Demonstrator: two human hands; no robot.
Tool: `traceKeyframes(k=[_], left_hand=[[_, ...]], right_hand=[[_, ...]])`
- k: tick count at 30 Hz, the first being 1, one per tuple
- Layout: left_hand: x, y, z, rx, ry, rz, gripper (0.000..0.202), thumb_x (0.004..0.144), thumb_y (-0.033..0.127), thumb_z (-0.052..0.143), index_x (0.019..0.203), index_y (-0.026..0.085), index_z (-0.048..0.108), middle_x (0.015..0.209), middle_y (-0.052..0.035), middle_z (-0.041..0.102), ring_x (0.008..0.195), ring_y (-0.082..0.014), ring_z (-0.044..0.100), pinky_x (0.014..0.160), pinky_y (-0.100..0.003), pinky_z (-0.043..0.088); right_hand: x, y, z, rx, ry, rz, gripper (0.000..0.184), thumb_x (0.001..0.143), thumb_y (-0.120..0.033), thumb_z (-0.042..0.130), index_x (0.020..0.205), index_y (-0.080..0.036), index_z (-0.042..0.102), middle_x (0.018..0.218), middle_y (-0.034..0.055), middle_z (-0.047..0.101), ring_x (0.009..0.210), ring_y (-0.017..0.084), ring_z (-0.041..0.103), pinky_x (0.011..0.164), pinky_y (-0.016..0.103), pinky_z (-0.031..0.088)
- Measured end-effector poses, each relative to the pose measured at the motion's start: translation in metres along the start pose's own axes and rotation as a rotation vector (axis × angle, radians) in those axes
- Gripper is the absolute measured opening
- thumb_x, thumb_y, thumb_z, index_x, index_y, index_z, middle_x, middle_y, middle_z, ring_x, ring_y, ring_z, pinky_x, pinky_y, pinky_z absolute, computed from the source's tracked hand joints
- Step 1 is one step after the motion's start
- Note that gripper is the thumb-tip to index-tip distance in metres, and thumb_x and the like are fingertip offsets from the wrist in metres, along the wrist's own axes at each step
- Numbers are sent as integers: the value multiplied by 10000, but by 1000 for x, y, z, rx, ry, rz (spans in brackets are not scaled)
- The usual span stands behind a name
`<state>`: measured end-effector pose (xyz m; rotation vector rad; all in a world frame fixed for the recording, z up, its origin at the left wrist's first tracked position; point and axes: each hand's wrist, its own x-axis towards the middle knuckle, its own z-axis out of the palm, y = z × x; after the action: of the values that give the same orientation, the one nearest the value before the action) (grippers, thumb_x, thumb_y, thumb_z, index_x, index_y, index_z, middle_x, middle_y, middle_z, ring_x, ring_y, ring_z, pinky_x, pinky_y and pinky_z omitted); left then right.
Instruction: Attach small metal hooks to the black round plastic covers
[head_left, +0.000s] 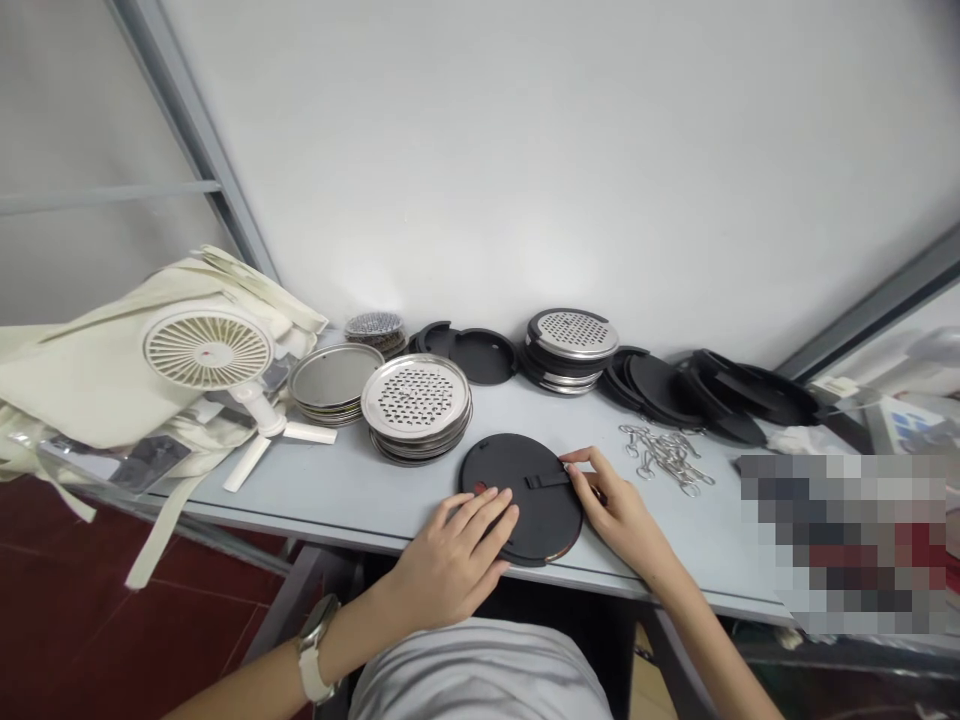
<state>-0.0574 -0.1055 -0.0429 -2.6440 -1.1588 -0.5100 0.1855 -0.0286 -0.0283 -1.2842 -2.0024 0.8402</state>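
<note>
A round black plastic disc (536, 510) lies at the table's front edge, a narrow slotted tab on its upper face at the right. My left hand (454, 555) rests on the disc's left part, fingers stretched out and slightly apart. At the right rim, beside the tab, my right hand (621, 520) is closed, with the index finger and thumb at the edge. A small shiny bit shows by the fingertip, but what the fingers grip is mostly hidden. Right of this hand lies a loose heap of small wire hooks (664, 458).
Behind the disc are stacked round metal grater plates (416, 398), plain metal discs (336, 378) and a black-rimmed grater stack (574, 335). Black round covers (660, 388) lie along the wall. A white fan (210, 348) and cream bag (82, 360) stand left. A blurred patch covers the right.
</note>
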Motion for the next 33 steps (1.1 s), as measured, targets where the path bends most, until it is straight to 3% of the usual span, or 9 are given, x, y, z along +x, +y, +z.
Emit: traceKeyframes(k=[16,24,33], left_hand=[[0,0,0,18,0,2,487,965,295,374,1417,114,377,1489,-96,345,1361,-242,304,1062,-372,311],[-1,0,1,17,-5,-3,494,963,293,386,1424,117,363,1493,-89,339,1366,-238,294,1071,-374,295],[0,1,0,11,6,-3,496,951,291,404,1415,118,375,1477,-94,365,1352,-239,320,1063,-369,317]], right_hand=[[1,-2,-1,15,-31,-35,210,999,-403,317,1060,-230,420,656,-1,587,558,183,532,551,261,400],[0,-2,0,5,13,-19,175,989,-389,341,994,-236,426,544,-54,488,473,151,429,486,235,326],[0,-4,0,33,-20,-4,165,972,-391,348,977,-232,394,581,-44,528,495,149,452,486,233,335]])
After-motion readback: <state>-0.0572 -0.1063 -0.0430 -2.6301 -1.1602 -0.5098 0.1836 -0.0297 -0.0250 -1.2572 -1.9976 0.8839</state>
